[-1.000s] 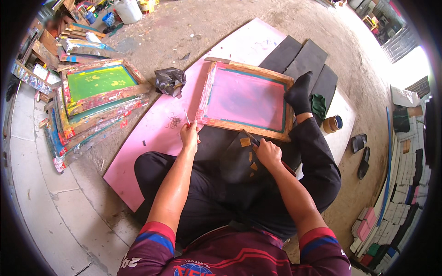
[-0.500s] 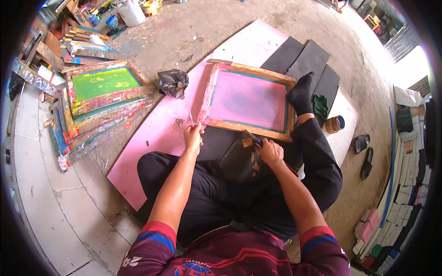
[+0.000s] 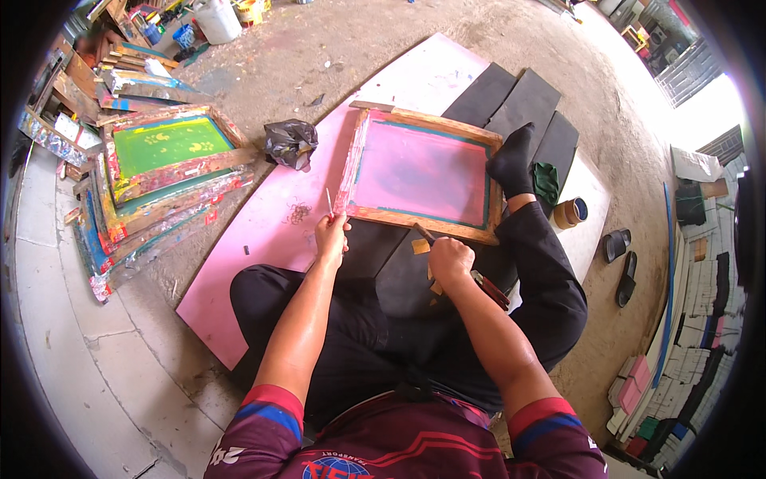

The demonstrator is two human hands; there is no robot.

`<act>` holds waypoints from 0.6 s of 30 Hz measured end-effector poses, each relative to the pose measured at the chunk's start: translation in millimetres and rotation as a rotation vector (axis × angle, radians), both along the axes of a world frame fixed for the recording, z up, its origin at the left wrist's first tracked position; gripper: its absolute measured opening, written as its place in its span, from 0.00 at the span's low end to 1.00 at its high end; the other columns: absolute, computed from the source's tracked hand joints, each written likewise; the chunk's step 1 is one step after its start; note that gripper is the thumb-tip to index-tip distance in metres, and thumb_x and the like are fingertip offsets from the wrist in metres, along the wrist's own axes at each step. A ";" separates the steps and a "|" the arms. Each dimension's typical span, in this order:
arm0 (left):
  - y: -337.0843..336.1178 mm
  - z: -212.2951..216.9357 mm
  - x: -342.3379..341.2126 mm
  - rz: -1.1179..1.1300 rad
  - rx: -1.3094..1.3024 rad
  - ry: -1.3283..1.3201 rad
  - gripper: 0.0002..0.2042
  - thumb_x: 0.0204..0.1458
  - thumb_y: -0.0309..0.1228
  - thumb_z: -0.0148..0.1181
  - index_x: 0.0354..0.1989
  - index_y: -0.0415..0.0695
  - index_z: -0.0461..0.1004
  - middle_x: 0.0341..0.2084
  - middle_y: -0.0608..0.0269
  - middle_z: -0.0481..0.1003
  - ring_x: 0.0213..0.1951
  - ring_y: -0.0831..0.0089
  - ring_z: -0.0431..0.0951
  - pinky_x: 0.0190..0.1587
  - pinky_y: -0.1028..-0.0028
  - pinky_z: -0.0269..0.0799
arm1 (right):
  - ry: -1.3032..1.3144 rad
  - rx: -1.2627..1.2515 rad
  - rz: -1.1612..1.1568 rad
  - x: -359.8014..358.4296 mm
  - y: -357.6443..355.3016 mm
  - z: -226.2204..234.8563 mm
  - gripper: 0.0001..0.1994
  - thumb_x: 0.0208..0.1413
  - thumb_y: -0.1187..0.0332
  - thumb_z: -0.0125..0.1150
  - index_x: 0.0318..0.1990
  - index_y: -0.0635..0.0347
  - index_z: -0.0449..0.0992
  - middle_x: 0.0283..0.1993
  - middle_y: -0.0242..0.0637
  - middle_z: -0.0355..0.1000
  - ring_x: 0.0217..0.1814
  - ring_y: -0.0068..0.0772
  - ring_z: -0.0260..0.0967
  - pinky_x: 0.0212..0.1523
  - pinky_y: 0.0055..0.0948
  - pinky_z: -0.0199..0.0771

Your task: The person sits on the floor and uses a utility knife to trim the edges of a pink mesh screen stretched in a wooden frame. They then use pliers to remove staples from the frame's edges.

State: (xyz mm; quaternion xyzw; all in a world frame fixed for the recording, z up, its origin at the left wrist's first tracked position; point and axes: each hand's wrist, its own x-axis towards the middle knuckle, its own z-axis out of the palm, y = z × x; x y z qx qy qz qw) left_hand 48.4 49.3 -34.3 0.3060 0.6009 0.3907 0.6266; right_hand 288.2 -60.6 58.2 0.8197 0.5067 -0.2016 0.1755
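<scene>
Head view. Person seated on the floor (image 3: 335,48), legs in black trousers spread around a wooden screen-printing frame (image 3: 421,174) w/ pink mesh, lying flat at approx. centre, partly on a pink board (image 3: 263,239) and partly on black foam mats (image 3: 519,100) that fan out toward 1 o'clock.

Left hand (image 3: 331,235): closed around a thin pale-and-red stick-like tool (image 3: 329,201), at the frame's near-left corner, 7 o'clock of the mesh; tool tip points up toward 12 o'clock, just beside the frame's left rail. Exact kind of tool cannot be told.

Right hand (image 3: 449,262): fist shut on a dark tool w/ red handle (image 3: 488,287), handle end sticking out toward 4 o'clock; working end touches the frame's near rail at approx. 6 o'clock of the mesh.

Black-socked foot (image 3: 511,160) rests on the frame's right rail, 3 o'clock side.

Surroundings: crumpled black plastic bag (image 3: 290,142) at 10 o'clock of the frame, on the board's edge; stack of used frames (image 3: 167,172), top one w/ green mesh, well apart at 9 o'clock; roll of brown tape (image 3: 570,212) and green cloth (image 3: 546,180) at 3 o'clock; pair of black sandals (image 3: 621,259) farther out at 4 o'clock.
</scene>
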 end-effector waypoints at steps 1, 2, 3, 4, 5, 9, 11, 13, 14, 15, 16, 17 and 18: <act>-0.5 0.7 0.8 -0.005 0.000 -0.005 0.11 0.65 0.38 0.62 0.38 0.43 0.74 0.24 0.65 0.75 0.12 0.82 0.64 0.11 0.77 0.59 | 0.002 0.083 -0.009 5.7 -7.6 -2.4 0.14 0.64 0.59 0.58 0.40 0.59 0.85 0.44 0.45 0.84 0.49 0.45 0.84 0.47 0.44 0.84; -0.5 2.1 2.1 -0.011 0.001 -0.009 0.11 0.65 0.38 0.62 0.39 0.43 0.74 0.24 0.65 0.75 0.12 0.82 0.64 0.11 0.77 0.59 | 0.013 0.099 -0.015 13.0 -12.5 -8.9 0.14 0.63 0.58 0.59 0.40 0.59 0.85 0.44 0.46 0.84 0.49 0.46 0.84 0.47 0.45 0.84; -0.6 3.6 3.2 -0.011 -0.007 -0.012 0.11 0.65 0.38 0.62 0.39 0.43 0.74 0.24 0.65 0.75 0.12 0.82 0.64 0.11 0.77 0.59 | 0.024 0.115 -0.020 21.2 -16.2 -19.9 0.15 0.63 0.57 0.60 0.41 0.59 0.84 0.43 0.46 0.84 0.49 0.48 0.84 0.47 0.46 0.83; -0.4 5.8 4.5 -0.009 -0.014 -0.015 0.11 0.65 0.38 0.62 0.39 0.43 0.74 0.25 0.65 0.75 0.12 0.82 0.64 0.11 0.77 0.59 | 0.036 0.131 -0.024 28.7 -18.7 -31.0 0.16 0.63 0.55 0.60 0.41 0.59 0.84 0.43 0.47 0.84 0.48 0.49 0.84 0.47 0.47 0.83; -0.1 6.1 3.5 -0.005 -0.021 -0.013 0.11 0.65 0.39 0.62 0.39 0.43 0.74 0.25 0.65 0.75 0.12 0.82 0.64 0.11 0.77 0.59 | 0.035 0.162 -0.012 31.3 -20.4 -39.4 0.18 0.61 0.51 0.63 0.42 0.58 0.83 0.40 0.49 0.83 0.46 0.52 0.83 0.47 0.49 0.83; -1.0 5.2 0.7 -0.001 -0.031 -0.007 0.12 0.65 0.39 0.62 0.39 0.43 0.74 0.25 0.65 0.75 0.12 0.82 0.64 0.11 0.78 0.59 | 0.072 0.265 0.032 38.4 -28.1 -54.4 0.16 0.59 0.53 0.64 0.41 0.58 0.82 0.38 0.49 0.83 0.44 0.54 0.83 0.47 0.50 0.83; -1.0 6.7 1.1 -0.007 -0.030 -0.004 0.12 0.65 0.39 0.62 0.39 0.44 0.74 0.25 0.65 0.75 0.12 0.82 0.64 0.12 0.78 0.60 | 0.095 0.329 0.073 45.1 -31.0 -60.4 0.17 0.60 0.52 0.64 0.40 0.58 0.81 0.37 0.50 0.83 0.43 0.55 0.83 0.46 0.51 0.82; -1.4 8.2 1.6 -0.010 -0.034 -0.006 0.12 0.65 0.39 0.62 0.39 0.43 0.74 0.25 0.65 0.75 0.12 0.82 0.64 0.11 0.77 0.60 | 0.119 0.353 0.111 52.6 -31.2 -62.3 0.18 0.60 0.50 0.64 0.40 0.58 0.81 0.36 0.49 0.82 0.41 0.55 0.82 0.44 0.52 0.82; -2.1 9.3 1.6 -0.011 -0.036 -0.007 0.12 0.65 0.39 0.63 0.39 0.43 0.74 0.25 0.65 0.75 0.12 0.82 0.64 0.11 0.77 0.60 | 0.131 0.365 0.130 54.5 -30.2 -62.0 0.19 0.61 0.49 0.64 0.40 0.58 0.81 0.36 0.49 0.82 0.40 0.55 0.82 0.43 0.52 0.82; -2.9 8.5 0.8 -0.017 -0.039 0.002 0.12 0.65 0.39 0.63 0.39 0.43 0.74 0.25 0.65 0.75 0.12 0.82 0.64 0.11 0.77 0.60 | 0.144 0.341 0.134 55.9 -28.4 -62.1 0.18 0.61 0.50 0.64 0.40 0.58 0.80 0.36 0.50 0.82 0.40 0.56 0.82 0.43 0.52 0.82; -2.2 7.5 0.8 -0.024 -0.038 0.009 0.12 0.65 0.40 0.63 0.39 0.43 0.74 0.25 0.65 0.75 0.12 0.82 0.64 0.11 0.77 0.60 | 0.154 0.320 0.138 58.0 -25.1 -59.7 0.18 0.61 0.51 0.64 0.41 0.58 0.80 0.36 0.50 0.82 0.40 0.56 0.82 0.43 0.52 0.82; -1.8 6.6 0.4 -0.031 -0.038 0.015 0.12 0.65 0.40 0.63 0.39 0.43 0.74 0.25 0.65 0.75 0.12 0.82 0.64 0.11 0.77 0.60 | 0.163 0.300 0.142 59.2 -23.8 -57.4 0.17 0.62 0.52 0.64 0.41 0.58 0.80 0.36 0.50 0.81 0.41 0.56 0.82 0.43 0.53 0.81; -2.0 5.6 -0.3 -0.037 -0.040 0.016 0.12 0.64 0.40 0.63 0.39 0.43 0.74 0.25 0.65 0.75 0.12 0.82 0.64 0.11 0.77 0.60 | 0.179 0.296 0.132 59.4 -25.4 -55.9 0.17 0.62 0.53 0.63 0.42 0.59 0.79 0.37 0.51 0.81 0.41 0.56 0.82 0.43 0.53 0.81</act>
